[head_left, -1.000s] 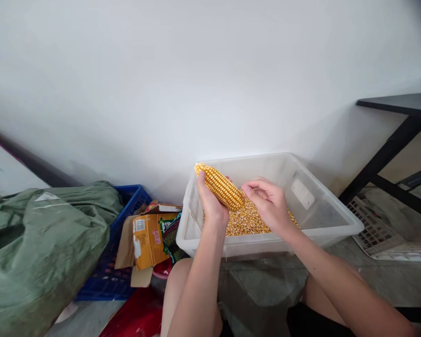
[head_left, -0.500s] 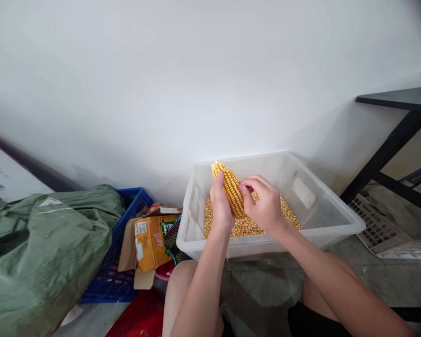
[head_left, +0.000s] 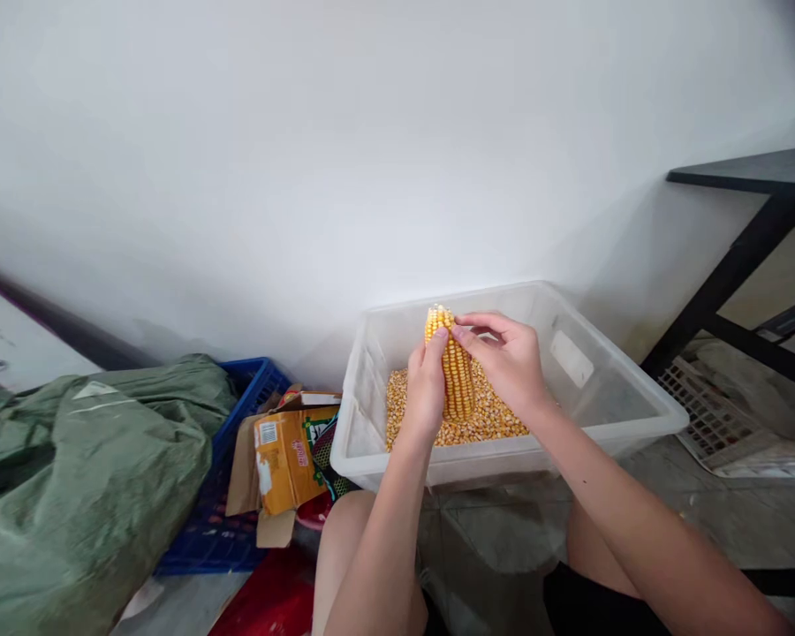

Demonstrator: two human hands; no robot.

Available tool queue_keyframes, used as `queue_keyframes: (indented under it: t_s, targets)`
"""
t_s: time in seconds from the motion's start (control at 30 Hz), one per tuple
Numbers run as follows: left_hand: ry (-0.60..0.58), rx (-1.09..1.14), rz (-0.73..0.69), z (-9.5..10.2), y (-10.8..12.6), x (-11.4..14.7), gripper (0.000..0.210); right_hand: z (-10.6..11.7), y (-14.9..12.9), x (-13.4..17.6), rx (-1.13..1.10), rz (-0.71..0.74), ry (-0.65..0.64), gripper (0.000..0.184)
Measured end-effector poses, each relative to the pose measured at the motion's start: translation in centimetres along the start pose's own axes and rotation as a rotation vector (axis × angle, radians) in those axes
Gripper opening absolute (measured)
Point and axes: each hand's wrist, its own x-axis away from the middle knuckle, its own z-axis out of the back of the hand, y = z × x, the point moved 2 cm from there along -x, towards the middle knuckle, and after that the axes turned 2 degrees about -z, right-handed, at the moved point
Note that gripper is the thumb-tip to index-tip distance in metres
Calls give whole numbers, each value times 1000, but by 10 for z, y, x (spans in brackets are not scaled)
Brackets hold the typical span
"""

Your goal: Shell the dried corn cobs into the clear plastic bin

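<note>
A yellow corn cob [head_left: 458, 380] full of kernels is held nearly upright over a translucent plastic bin [head_left: 626, 433]. My left hand [head_left: 427, 384] is wrapped round its left side, thumb lying on the kernels near the top. My right hand [head_left: 507, 353] grips the upper right of the cob, with its thumb and fingertips on the kernels close to the tip. Beneath the cob, loose corn kernels [head_left: 490, 420] cover part of the bin's floor.
Left of the bin stand a torn orange carton [head_left: 291, 455], a blue crate [head_left: 218, 539] and a green tarp-like sack [head_left: 125, 468]. A black-framed table [head_left: 735, 256] and a white basket [head_left: 715, 424] are on the right. A white wall [head_left: 371, 159] rises behind.
The cob has turned from leaning left to nearly upright and shifted slightly right. My right hand has moved up from the cob's middle to near its tip.
</note>
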Motion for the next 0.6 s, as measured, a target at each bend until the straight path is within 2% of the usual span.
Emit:
queue_keyframes:
  t_s: [0.07,0.13,0.23,0.27,0.33,0.43,0.5,0.53,0.57,0.6]
  targets:
    - [-46,-73,-29,-4,2,3,44,-3,-2,2,46,104,51,15]
    - [-32,-115,-37,-4,4,4,44,-2,-7,2,83,177,75,11]
    - [60,-135,-18,10,14,-2,46,-1,-21,5,50,174,-49,11]
    - [103,-124,-9,19,21,-6,46,-4,-27,9,27,154,-141,13]
    - [192,-71,13,40,39,-14,47,-18,-37,31,8,121,-418,15]
    - [314,9,-13,67,74,-21,43,-63,-40,100,125,181,-957,15]
    - [353,16,-22,75,93,-20,40,-98,-32,157,326,245,-1249,20]
    - [356,17,-11,75,99,-18,39,-113,-27,183,408,290,-1464,19]
    - [354,20,2,73,102,-15,38,-123,-24,204,469,325,-1619,15]
    - [344,27,15,69,104,-12,37,-129,-24,214,464,401,-1640,12]
